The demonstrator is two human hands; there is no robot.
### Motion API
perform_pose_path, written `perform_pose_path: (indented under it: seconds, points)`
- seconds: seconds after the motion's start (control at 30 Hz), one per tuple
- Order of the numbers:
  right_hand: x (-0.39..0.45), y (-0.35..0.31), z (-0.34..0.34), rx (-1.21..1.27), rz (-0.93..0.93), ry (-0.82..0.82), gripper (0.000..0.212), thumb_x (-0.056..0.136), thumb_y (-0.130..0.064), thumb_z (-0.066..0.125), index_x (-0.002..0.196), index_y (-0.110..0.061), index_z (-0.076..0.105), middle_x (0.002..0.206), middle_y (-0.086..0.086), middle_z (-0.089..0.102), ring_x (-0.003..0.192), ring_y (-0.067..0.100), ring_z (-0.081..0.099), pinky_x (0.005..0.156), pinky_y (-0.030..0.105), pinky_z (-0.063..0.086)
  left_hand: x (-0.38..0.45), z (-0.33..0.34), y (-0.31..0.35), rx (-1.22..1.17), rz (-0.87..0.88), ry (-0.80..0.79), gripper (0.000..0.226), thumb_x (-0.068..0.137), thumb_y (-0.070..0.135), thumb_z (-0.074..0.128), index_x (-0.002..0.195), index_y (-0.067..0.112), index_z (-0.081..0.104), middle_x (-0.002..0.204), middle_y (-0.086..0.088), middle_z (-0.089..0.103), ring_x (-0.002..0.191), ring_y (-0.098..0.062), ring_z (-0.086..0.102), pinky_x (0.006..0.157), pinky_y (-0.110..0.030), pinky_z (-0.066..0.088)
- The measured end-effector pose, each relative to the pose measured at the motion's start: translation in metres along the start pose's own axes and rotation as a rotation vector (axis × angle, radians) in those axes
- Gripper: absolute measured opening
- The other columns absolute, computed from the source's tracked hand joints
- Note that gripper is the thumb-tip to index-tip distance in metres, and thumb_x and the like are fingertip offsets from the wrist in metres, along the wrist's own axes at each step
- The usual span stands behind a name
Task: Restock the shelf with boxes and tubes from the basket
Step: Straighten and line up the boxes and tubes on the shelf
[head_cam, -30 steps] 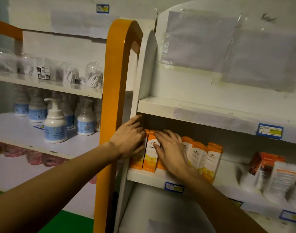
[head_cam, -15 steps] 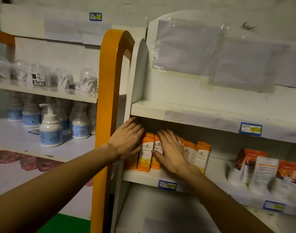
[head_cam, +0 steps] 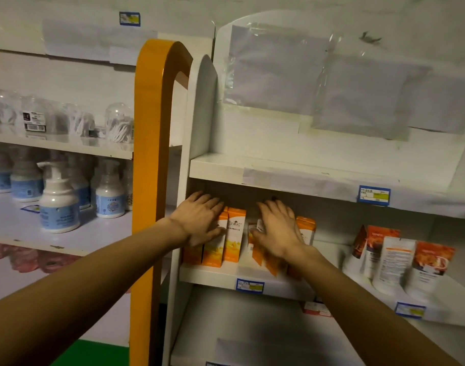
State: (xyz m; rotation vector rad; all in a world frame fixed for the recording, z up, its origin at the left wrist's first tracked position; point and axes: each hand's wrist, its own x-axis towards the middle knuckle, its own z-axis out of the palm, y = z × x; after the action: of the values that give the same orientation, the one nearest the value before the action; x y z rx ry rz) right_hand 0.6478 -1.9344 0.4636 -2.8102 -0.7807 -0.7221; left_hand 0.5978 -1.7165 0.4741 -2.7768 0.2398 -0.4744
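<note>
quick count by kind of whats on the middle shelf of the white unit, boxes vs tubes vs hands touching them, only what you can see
Orange boxes: at least 5 visible; the hands hide part of the row
Orange-and-white tubes: 4
Hands on the boxes: 2, left hand and right hand
Total: 11 or more

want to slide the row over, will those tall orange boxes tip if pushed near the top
Probably: the orange boxes stand tall on narrow bases, so a high push may topple them. They look like light, stiff cartons. The left hand and right hand lie flat on them.
</note>
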Motion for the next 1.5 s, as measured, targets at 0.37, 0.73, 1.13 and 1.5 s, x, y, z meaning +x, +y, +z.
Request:
perform_pose_path:
  seconds: [0.37, 0.73, 1.13, 1.5]
  points:
    - [-0.002, 0.030, -0.001, 0.020, 0.088, -0.050, 0.052, 0.094, -0.044, 0.056, 0.142, -0.026, 0.046, 0.141, 0.003, 0.054, 0.143, 0.026, 0.032, 0.120, 0.051, 0.014, 0.008, -0.006, 0.012, -0.096, -0.020, 0.013, 0.077, 0.100, 0.066, 0.028, 0.160, 0.019, 0.020, 0.165, -0.005, 0.027, 0.152, -0.025, 0.024, 0.125, -0.040, 0.010]
    - [-0.007, 0.026, 0.000, 0.348, 0.004, -0.028, 0.047, 0.094, -0.024, 0.063, 0.139, -0.028, 0.049, 0.135, -0.001, 0.056, 0.132, 0.020, 0.045, 0.115, 0.047, 0.033, 0.013, -0.003, 0.022, -0.113, 0.010, -0.064, 0.069, 0.103, 0.055, 0.037, 0.160, 0.020, 0.020, 0.164, -0.005, 0.028, 0.151, -0.026, 0.026, 0.124, -0.041, 0.016]
    - [-0.002, 0.026, -0.005, 0.446, -0.045, -0.034, 0.051, 0.090, -0.026, 0.069, 0.137, -0.032, 0.052, 0.128, -0.008, 0.065, 0.120, 0.013, 0.059, 0.110, 0.056, 0.039, 0.014, -0.001, 0.018, -0.156, 0.020, -0.089, 0.076, 0.100, 0.054, 0.047, 0.161, 0.021, 0.016, 0.164, -0.005, 0.025, 0.151, -0.027, 0.023, 0.123, -0.042, 0.017]
    - [0.005, 0.017, -0.021, 0.384, -0.137, -0.090, 0.065, 0.084, -0.021, 0.076, 0.142, -0.026, 0.048, 0.131, -0.001, 0.063, 0.113, 0.014, 0.063, 0.097, 0.034, 0.054, 0.012, 0.004, 0.016, -0.217, 0.005, -0.071, 0.078, 0.099, 0.050, 0.051, 0.161, 0.023, 0.011, 0.166, -0.003, 0.022, 0.153, -0.025, 0.018, 0.124, -0.042, 0.015]
